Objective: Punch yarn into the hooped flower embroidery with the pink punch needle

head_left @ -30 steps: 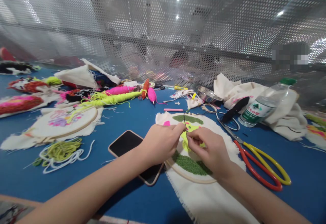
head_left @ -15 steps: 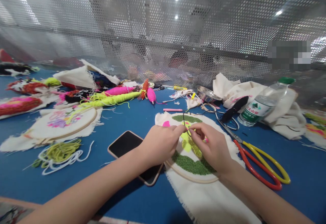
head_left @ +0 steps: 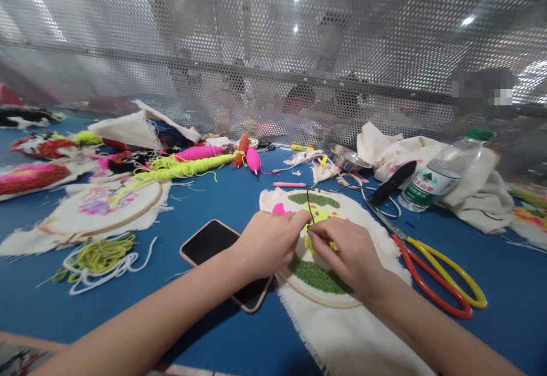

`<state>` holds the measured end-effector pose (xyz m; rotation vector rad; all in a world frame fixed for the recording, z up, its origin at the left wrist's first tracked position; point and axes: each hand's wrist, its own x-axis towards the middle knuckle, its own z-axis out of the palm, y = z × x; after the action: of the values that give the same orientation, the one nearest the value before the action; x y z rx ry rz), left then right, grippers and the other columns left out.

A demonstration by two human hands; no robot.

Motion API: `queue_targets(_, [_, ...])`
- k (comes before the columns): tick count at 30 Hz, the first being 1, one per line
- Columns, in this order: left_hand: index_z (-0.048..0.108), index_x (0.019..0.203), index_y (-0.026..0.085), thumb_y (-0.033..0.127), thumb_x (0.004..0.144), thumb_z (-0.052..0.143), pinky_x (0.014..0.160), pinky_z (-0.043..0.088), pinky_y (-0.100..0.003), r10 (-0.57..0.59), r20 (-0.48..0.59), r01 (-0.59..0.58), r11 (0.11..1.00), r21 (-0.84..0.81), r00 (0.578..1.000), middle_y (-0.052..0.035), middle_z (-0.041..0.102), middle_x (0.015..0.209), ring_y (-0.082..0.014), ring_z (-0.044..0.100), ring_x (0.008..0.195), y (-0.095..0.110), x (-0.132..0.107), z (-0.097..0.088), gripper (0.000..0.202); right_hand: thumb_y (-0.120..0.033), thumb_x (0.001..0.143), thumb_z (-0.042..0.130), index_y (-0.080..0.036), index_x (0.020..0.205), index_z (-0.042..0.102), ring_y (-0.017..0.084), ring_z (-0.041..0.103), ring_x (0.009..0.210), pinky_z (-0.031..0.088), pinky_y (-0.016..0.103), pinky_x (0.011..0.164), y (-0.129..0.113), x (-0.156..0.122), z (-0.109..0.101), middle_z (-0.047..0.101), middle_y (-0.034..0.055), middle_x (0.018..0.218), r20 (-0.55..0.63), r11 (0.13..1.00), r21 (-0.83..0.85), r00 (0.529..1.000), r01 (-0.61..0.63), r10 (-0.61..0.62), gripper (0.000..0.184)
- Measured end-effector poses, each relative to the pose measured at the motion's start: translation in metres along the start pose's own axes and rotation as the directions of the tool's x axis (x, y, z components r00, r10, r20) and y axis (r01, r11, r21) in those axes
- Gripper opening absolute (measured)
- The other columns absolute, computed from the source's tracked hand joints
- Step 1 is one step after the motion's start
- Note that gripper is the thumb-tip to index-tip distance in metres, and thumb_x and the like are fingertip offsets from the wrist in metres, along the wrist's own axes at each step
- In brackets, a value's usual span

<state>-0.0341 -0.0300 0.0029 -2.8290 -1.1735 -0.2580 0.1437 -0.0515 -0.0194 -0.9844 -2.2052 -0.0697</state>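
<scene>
Over a round embroidery hoop, my left hand and my right hand meet with closed fingers. A strand of black yarn runs down between their fingertips, and both pinch it; any needle there is too small to make out. White cloth is stretched in the hoop, its frayed edge spreading over the table. Dark green tufted patches and yellow and pink stitching show on it, partly covered by my hands. Beneath my left forearm lies a phone with a dark screen.
Scissors with red and yellow handles lie right of the hoop. Behind them stand a water bottle and a black yarn bundle. A second hoop, loose green yarn and bright skeins lie left. A perforated metal screen rises behind.
My right hand has moved slightly left and down, its fingertips closing in on my left hand's fingertips along the black yarn. More of the yellow stitching shows. My left hand has hardly moved.
</scene>
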Motion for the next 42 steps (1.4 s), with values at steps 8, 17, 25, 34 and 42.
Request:
queue_targets(8, [0.053,0.104,0.019,0.012,0.079,0.042,0.047,0.035,-0.026,0.01,0.008,-0.01,1.0,-0.008,1.0,-0.0028,0.071,0.083,-0.0209,0.065,0.068,-0.0008,0.0009,-0.0042,0.028,-0.019,0.09,0.047,-0.018,0.085,0.059,0.013,0.055,0.061,0.039,0.024,0.058,0.0007,0.0018,-0.0017,0.062,0.0009,0.068,-0.057,0.994,0.047,0.993,-0.099,0.102,0.013])
queue_targets(17, [0.053,0.108,0.02,0.015,0.084,0.038,0.05,0.037,-0.026,-0.024,-0.019,0.023,0.998,-0.051,1.0,-0.0009,0.071,0.088,-0.0203,0.066,0.072,-0.0012,-0.0002,-0.0044,0.029,-0.022,0.088,0.049,-0.017,0.082,0.059,0.011,0.05,0.058,0.036,0.022,0.056,0.0028,0.0025,-0.0044,0.054,-0.0024,0.062,-0.037,0.966,0.088,0.968,-0.245,0.249,0.012])
queue_targets(25, [0.054,0.106,0.019,0.017,0.086,0.037,0.048,0.033,-0.026,-0.029,-0.031,0.028,0.999,-0.018,0.999,-0.0012,0.07,0.082,-0.0199,0.064,0.067,-0.0019,0.0004,-0.0021,0.026,-0.021,0.086,0.053,-0.017,0.077,0.058,0.009,0.047,0.055,0.034,0.022,0.055,0.0044,0.0016,-0.0022,0.052,-0.0038,0.059,-0.036,0.961,0.092,0.964,-0.259,0.263,0.011])
queue_targets(34, [0.052,0.104,0.021,0.015,0.084,0.038,0.049,0.032,-0.026,-0.015,-0.07,0.013,1.0,-0.024,0.997,0.0001,0.07,0.086,-0.0191,0.064,0.069,-0.0027,-0.0012,-0.0033,0.025,-0.023,0.088,0.05,-0.017,0.083,0.061,0.01,0.05,0.058,0.035,0.022,0.056,0.0041,0.0019,-0.0027,0.056,-0.0022,0.063,-0.037,0.956,0.128,0.962,-0.265,0.272,0.013])
queue_targets(42, [0.052,0.104,0.019,0.017,0.086,0.037,0.047,0.03,-0.026,-0.019,-0.063,0.019,1.0,0.005,0.998,-0.0009,0.07,0.081,-0.0199,0.064,0.066,-0.0027,0.0003,-0.0012,0.023,-0.021,0.087,0.051,-0.017,0.078,0.06,0.011,0.05,0.055,0.035,0.023,0.055,0.0016,0.0002,0.0002,0.059,-0.0016,0.061,-0.043,0.983,0.045,0.983,-0.177,0.179,0.013])
